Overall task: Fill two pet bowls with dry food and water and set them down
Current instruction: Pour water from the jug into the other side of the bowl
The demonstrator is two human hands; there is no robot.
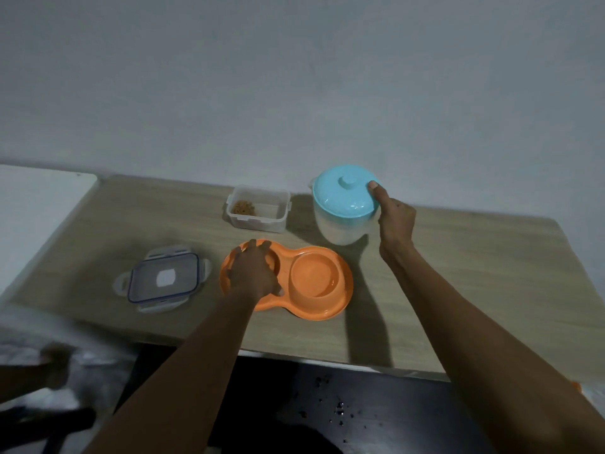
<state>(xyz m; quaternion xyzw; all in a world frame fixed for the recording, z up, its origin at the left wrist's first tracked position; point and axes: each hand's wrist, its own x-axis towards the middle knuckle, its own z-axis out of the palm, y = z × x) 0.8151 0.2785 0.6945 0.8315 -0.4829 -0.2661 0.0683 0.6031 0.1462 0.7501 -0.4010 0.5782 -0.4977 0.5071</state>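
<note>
1. Watching my left hand (pixel 253 273) spread flat over the left bowl of the orange double pet bowl (pixel 322 309); fingers apart, clamping nothing.
2. Right hand (pixel 394 217) grips the white jug (pixel 337 229) at its blue lid (pixel 343 193), thumb on top.
3. Jug stands just behind and right of the right bowl; bowl's long axis runs left-right, so the right hand is nearer for pouring.
4. Kibble container (pixel 258 208) sits open behind the bowls, its lid (pixel 163 278) lying to their left.

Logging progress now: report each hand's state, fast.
Left hand: open, fingers spread over the left bowl of the orange double pet bowl, gripping nothing.
Right hand: closed on the white jug, thumb on its blue lid.
</note>
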